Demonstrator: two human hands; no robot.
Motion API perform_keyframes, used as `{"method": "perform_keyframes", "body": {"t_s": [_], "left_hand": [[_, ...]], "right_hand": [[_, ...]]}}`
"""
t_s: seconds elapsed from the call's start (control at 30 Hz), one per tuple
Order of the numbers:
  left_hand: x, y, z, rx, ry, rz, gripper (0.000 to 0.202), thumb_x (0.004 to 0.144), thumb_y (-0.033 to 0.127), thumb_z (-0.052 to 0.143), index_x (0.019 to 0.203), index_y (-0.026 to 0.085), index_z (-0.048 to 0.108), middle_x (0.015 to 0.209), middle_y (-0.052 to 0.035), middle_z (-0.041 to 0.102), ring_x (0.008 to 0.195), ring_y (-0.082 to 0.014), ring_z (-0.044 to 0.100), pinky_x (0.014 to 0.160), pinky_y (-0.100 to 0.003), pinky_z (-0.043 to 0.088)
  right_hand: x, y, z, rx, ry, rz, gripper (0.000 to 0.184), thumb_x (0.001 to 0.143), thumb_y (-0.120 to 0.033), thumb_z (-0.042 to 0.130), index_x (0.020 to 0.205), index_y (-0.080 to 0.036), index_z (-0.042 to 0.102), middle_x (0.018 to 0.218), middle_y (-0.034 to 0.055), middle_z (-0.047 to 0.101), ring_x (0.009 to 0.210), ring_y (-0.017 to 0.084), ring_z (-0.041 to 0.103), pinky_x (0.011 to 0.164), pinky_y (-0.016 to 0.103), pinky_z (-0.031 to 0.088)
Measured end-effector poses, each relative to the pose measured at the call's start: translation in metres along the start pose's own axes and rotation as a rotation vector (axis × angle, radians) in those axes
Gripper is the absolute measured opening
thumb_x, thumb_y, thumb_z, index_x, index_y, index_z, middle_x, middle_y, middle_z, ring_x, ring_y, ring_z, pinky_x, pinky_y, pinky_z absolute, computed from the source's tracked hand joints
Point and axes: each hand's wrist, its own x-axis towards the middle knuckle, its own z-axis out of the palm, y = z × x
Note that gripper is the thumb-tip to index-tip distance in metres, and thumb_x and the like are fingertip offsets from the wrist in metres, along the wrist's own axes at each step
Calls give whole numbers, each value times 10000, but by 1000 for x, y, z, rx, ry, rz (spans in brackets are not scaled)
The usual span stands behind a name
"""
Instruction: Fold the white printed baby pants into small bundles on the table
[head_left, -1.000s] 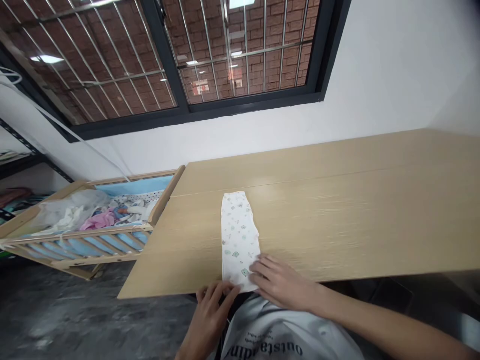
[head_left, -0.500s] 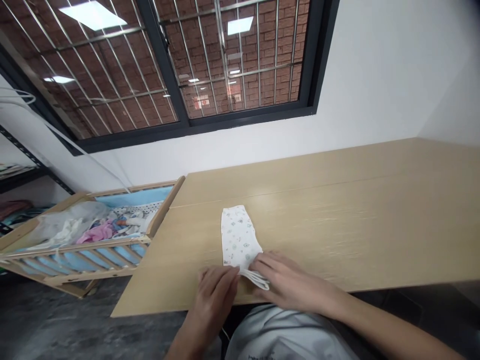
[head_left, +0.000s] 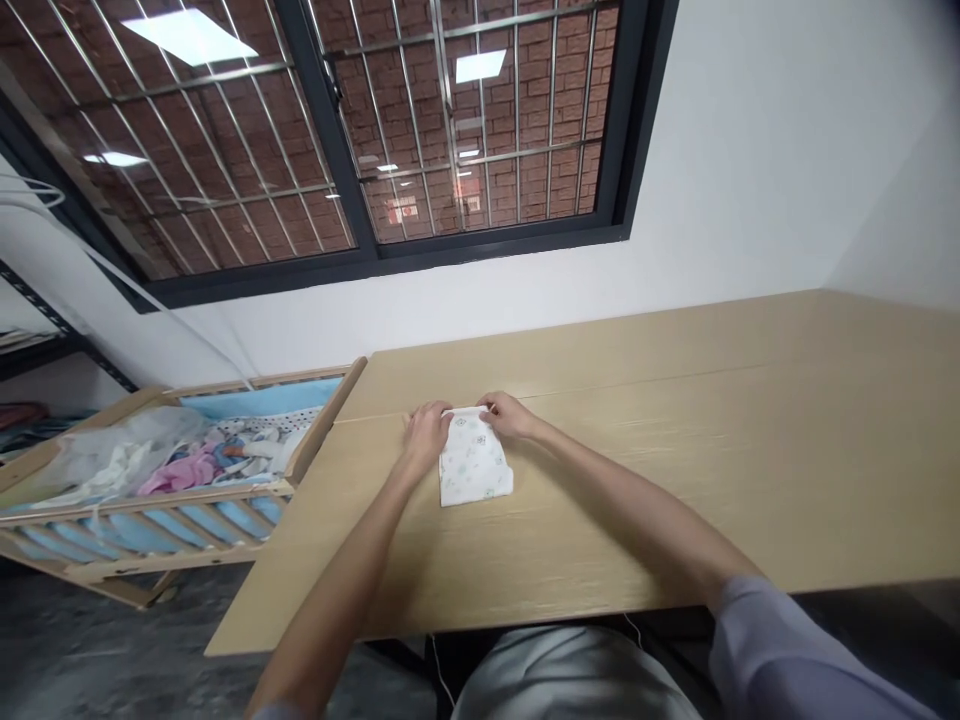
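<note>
Both hands have travelled from the near edge of the worktop (head_left: 675, 480) towards its far-left part, and the baby garment (head_left: 475, 468) now lies folded to about half its earlier length. Off the worktop's left edge stands a wooden crib (head_left: 172, 500) heaped with clothes. The left hand (head_left: 426, 432) curls its grip closed on the garment's far-left corner. The white printed garment lies flat just in front of the seam across the worktop. The right hand (head_left: 506, 415) pinches the far-right corner, fingertips closed on the fabric.
</note>
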Motion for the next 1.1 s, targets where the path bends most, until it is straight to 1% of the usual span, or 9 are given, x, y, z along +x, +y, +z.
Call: {"method": "perform_keyframes", "body": {"t_s": [0.1,0.2,0.3,0.37,0.47,0.57,0.77,0.97,1.1], "left_hand": [[11,-3,18,40,-41,-51,257,1001,205,433,1082,170,675,1124,-115,737,1080,-257,634,950,-390,384],[-1,4,24,89,-34,-87,302,987,225,466,1225,108,609,1231,-192,681,1152,-308,605,962,-421,395],[-45,20,24,129,-11,-57,438,995,332,473,1346,74,517,1365,-232,589,1231,-338,557,1007,-445,385],[-86,31,28,177,25,25,490,999,412,450,1347,75,522,1429,-238,539,1262,-348,538,1017,-453,394],[-142,43,42,246,100,98,529,979,449,457,1321,58,554,1387,-251,570,1287,-366,524,1014,-474,418],[-173,46,58,258,103,94,479,978,420,451,1257,63,608,1261,-223,657,1261,-352,555,995,-473,445],[-181,41,71,256,141,66,523,980,377,453,1370,40,536,1419,-238,569,1351,-324,504,1051,-463,422],[-183,38,70,270,122,65,533,996,386,434,1388,36,523,1498,-226,501,1386,-310,475,1062,-450,413],[-184,42,68,258,77,53,543,998,392,427,1396,33,512,1516,-227,478,1402,-311,457,1070,-456,413]], "right_hand": [[9,14,13,-91,-62,56,218,847,-153,563,982,-136,733,922,70,718,899,226,659,815,322,529],[4,15,14,-118,-63,82,319,872,-189,565,1146,-90,695,1088,145,691,1054,279,640,922,372,518],[-12,0,9,-195,23,1,526,960,-292,496,1433,-63,489,1382,225,540,1292,313,512,1098,435,409],[-28,-18,9,-250,6,-157,571,1006,-362,436,1516,-109,390,1500,207,446,1392,305,420,1164,455,331],[-54,-45,20,-247,-230,-438,562,1040,-438,379,1546,-193,371,1608,126,345,1483,267,309,1209,445,261],[-71,-56,41,-194,-455,-598,562,1065,-446,312,1572,-206,336,1655,90,268,1528,223,224,1241,415,196],[-47,-23,67,-244,-555,-488,630,1050,-499,330,1599,-196,273,1664,97,193,1547,235,156,1257,452,125],[12,14,57,-352,-449,-379,666,1038,-541,292,1611,-206,237,1668,72,169,1551,235,129,1262,448,78],[34,28,53,-379,-416,-290,693,1033,-561,247,1611,-179,234,1671,73,167,1551,237,129,1266,427,80]]}}
